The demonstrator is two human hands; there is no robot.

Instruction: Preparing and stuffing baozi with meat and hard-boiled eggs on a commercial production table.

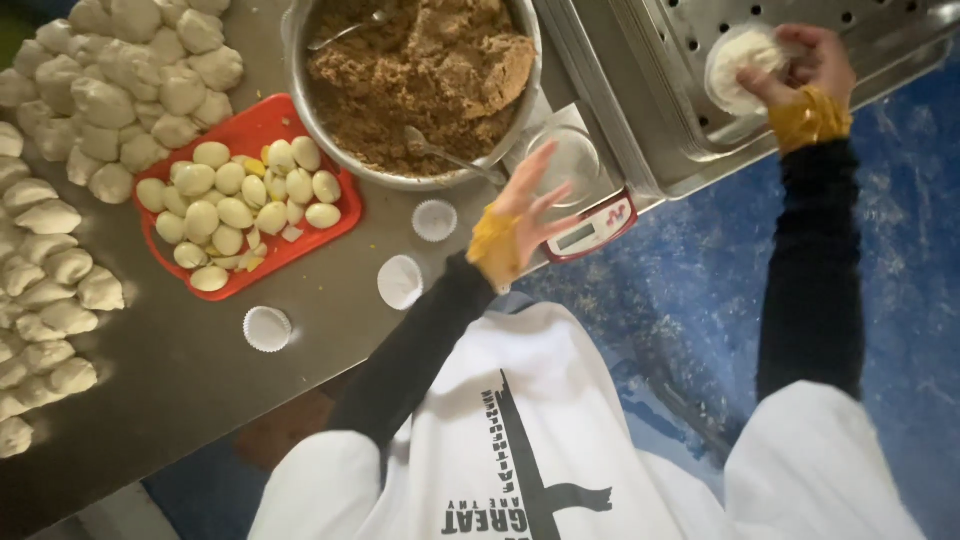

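My right hand (805, 65) gripping 1 bun (740, 62) at tray (640, 120) edge, left hand (525, 210) open, empty, over scale (590, 225); 3 cups (400, 281).

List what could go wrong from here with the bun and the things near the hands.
The right hand is at the bun on the perforated tray; a hard squeeze might dent it. The left hand, open in mid-air, could knock the scale, which sits at the table edge.

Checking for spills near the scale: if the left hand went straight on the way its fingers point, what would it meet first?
Probably the round pan of the small scale: the left hand hangs open with fingers aimed up-right at it. The metal bowl of brown filling lies just left; height is unclear.
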